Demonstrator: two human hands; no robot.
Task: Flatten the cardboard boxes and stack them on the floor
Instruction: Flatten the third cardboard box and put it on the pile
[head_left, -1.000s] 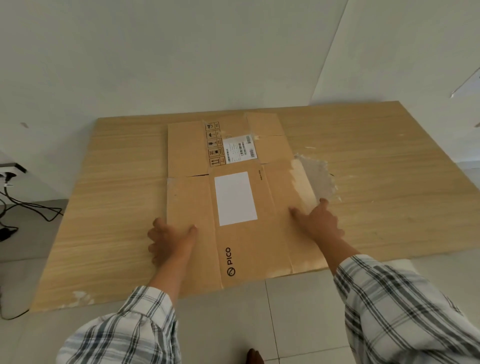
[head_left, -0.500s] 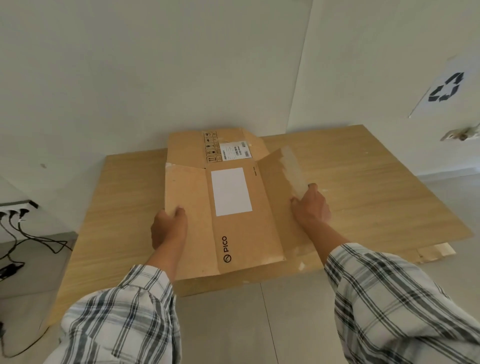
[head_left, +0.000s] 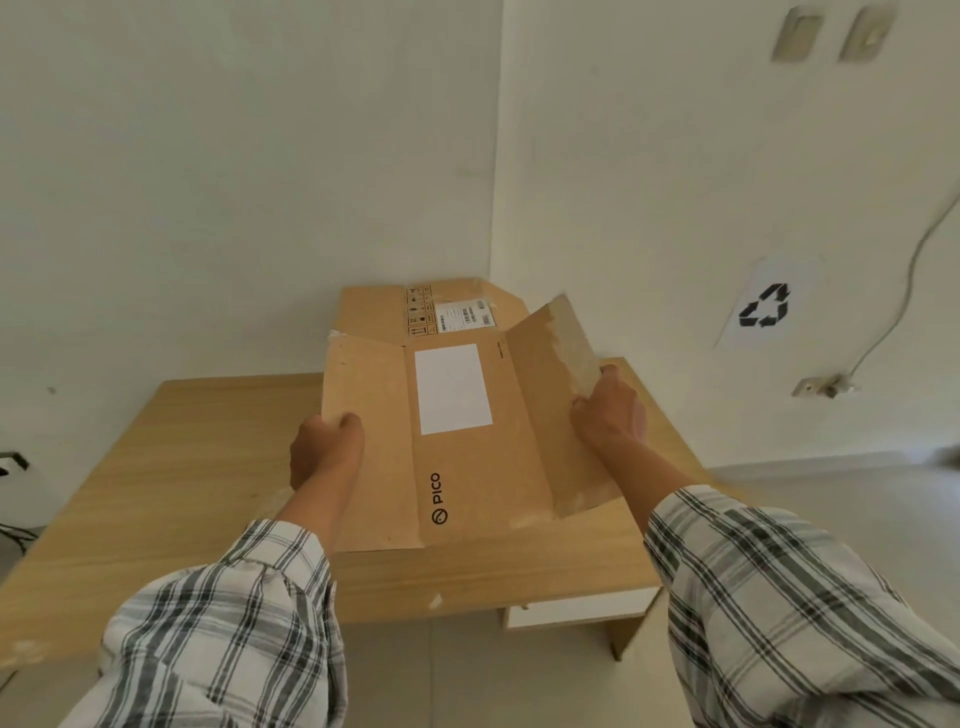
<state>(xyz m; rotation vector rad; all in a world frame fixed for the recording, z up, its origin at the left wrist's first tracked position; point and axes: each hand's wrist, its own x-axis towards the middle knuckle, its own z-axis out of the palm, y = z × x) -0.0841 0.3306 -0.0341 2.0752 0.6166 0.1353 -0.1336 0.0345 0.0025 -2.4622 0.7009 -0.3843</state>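
A flattened brown cardboard box (head_left: 467, 467), printed "PICO" and bearing a white label, is held up in the air in front of me, tilted away. My left hand (head_left: 324, 449) grips its left edge. Its right flap, with torn tape, is gripped by my right hand (head_left: 610, 410). Below it a large flat sheet of wood-coloured cardboard (head_left: 171, 478) lies on the tiled floor.
White walls meet in a corner behind the box. A recycling sign (head_left: 766, 306) hangs on the right wall, with a cable and socket (head_left: 826, 387) near it. A white and brown piece (head_left: 587, 610) sticks out under the sheet's right front. Cables (head_left: 13, 462) sit at far left.
The box lay flat on the large sheet under my pressing hands. Both hands have taken hold of its side edges and lifted it up off the sheet; the view has tilted upward.
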